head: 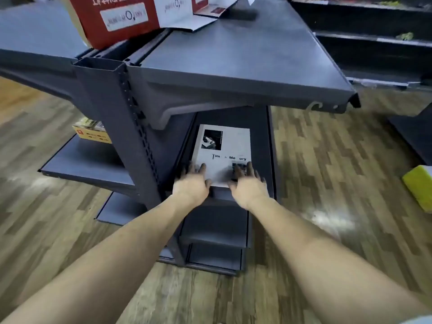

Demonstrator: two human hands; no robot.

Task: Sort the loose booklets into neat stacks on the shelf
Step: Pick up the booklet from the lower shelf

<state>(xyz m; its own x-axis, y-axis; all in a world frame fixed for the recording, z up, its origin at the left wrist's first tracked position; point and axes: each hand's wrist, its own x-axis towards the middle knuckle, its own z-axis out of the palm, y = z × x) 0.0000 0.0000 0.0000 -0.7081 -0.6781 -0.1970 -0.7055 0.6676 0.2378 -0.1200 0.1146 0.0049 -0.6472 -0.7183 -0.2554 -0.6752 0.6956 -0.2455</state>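
White booklet (223,152): lies flat at the front edge of a lower grey shelf (261,146).
Left hand (191,183): fingers spread straight on its near left corner.
Right hand (247,184): fingers spread straight on its near right corner.
Overhead: top shelf (233,66) overhangs the booklet's far end.
Around: red carton (117,17) on top; yellow box (92,132) on the left shelf; upright post (121,127) at left.
Room: bare shelf strip right of the booklet.
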